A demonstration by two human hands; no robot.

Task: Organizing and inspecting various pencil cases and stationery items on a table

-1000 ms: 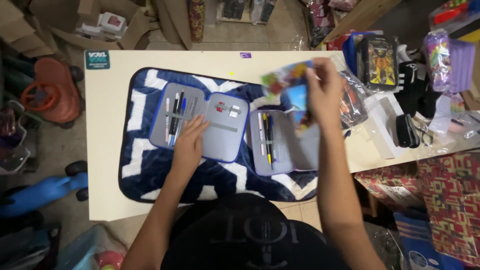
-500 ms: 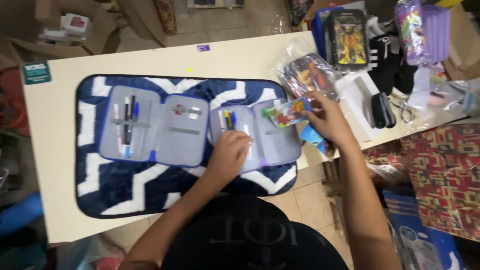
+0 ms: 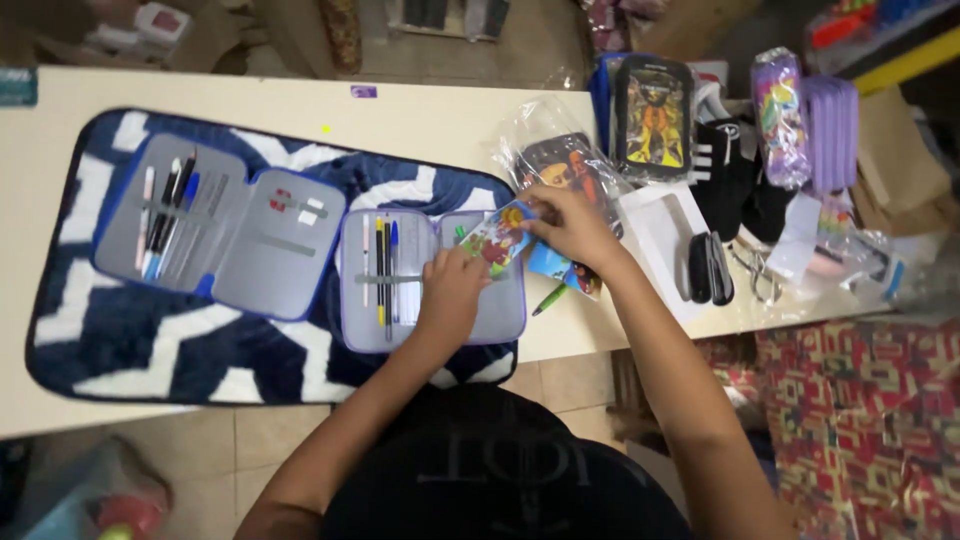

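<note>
An open grey pencil case (image 3: pixel 255 255) with blue edging lies unfolded on a navy and white zigzag mat (image 3: pixel 200 350). Pens and pencils sit under its elastic loops at the left and middle panels. My left hand (image 3: pixel 450 290) presses flat on the case's right panel. My right hand (image 3: pixel 570 225) holds a small colourful card pack (image 3: pixel 495 240) over that same panel, its lower edge touching my left fingers. A green pen (image 3: pixel 550 298) lies on the table just below my right hand.
Pale table (image 3: pixel 430 115) carries plastic-wrapped printed cases (image 3: pixel 560 165), a black case with a cartoon figure (image 3: pixel 655 115), purple cases (image 3: pixel 810 120), a white box (image 3: pixel 665 240), scissors (image 3: pixel 755 275) and a black glasses case (image 3: pixel 708 268). Patterned red cloth (image 3: pixel 860 420) lies below right.
My right hand has brought the colourful pack down from above the table to the case's right panel. My left hand has shifted from the middle panel to the right panel.
</note>
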